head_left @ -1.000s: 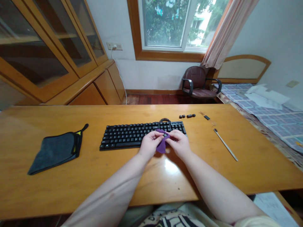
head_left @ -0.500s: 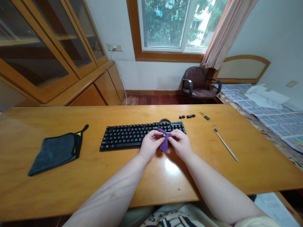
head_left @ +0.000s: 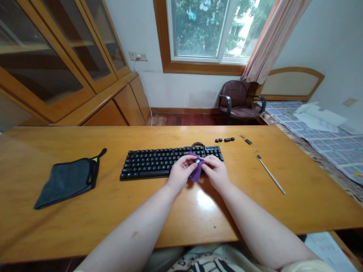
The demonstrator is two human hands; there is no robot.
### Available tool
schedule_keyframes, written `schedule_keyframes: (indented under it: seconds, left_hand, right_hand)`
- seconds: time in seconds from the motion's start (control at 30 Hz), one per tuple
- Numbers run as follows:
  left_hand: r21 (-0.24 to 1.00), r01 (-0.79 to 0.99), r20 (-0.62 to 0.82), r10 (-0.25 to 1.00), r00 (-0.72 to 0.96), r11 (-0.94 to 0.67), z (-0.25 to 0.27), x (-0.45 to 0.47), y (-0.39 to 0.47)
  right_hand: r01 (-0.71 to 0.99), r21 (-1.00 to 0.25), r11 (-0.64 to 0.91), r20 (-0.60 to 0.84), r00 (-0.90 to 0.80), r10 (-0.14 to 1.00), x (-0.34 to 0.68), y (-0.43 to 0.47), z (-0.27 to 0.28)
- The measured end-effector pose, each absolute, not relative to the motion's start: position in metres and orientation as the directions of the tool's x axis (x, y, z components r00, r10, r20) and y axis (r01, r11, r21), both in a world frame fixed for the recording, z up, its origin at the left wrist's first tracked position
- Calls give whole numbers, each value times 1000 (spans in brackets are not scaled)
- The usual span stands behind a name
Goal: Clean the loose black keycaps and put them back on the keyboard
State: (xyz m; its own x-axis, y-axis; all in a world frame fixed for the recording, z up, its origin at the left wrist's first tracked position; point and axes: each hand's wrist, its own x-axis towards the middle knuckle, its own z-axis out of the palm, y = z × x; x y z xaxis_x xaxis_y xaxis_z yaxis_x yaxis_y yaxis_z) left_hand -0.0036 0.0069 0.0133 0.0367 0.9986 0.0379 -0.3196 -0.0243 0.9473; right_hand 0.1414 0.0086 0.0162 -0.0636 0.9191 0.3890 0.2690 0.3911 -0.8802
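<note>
My left hand (head_left: 180, 170) is closed, its thumb and fingers pinching a small keycap (head_left: 197, 161) whose pale, shiny underside seems to show. A purple cloth (head_left: 195, 174) wraps around the keycap and hangs down between my hands. With the fingertips of my right hand (head_left: 216, 172) I pinch the cloth right beside the keycap. Both hands are over the right part of a black keyboard (head_left: 150, 163) and hide some of its keys. The keyboard's cable (head_left: 197, 144) is looped behind it.
Several loose black keycaps (head_left: 227, 139) lie behind the keyboard on the wooden table (head_left: 113, 226). To the right are a wire keycap puller (head_left: 248, 141) with a black handle and a thin pale stick brush (head_left: 270, 174). A folded grey cloth (head_left: 66, 181) lies at left.
The purple cloth has shifted and spread a little around the keycap, showing more of its shiny side. My hands stay in nearly the same place.
</note>
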Motion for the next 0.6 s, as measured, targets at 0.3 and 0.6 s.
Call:
schedule_keyframes:
  seconds: [0.3,0.6]
  left_hand:
    - [943,-328,-25,995,99,56,14,-5,6]
    - [948,-318,10,998,65,11,13,-5,8]
  right_hand:
    - [155,-925,348,344,-52,937,144,12,12]
    - [122,-945,304,297,-77,952,143,14,6]
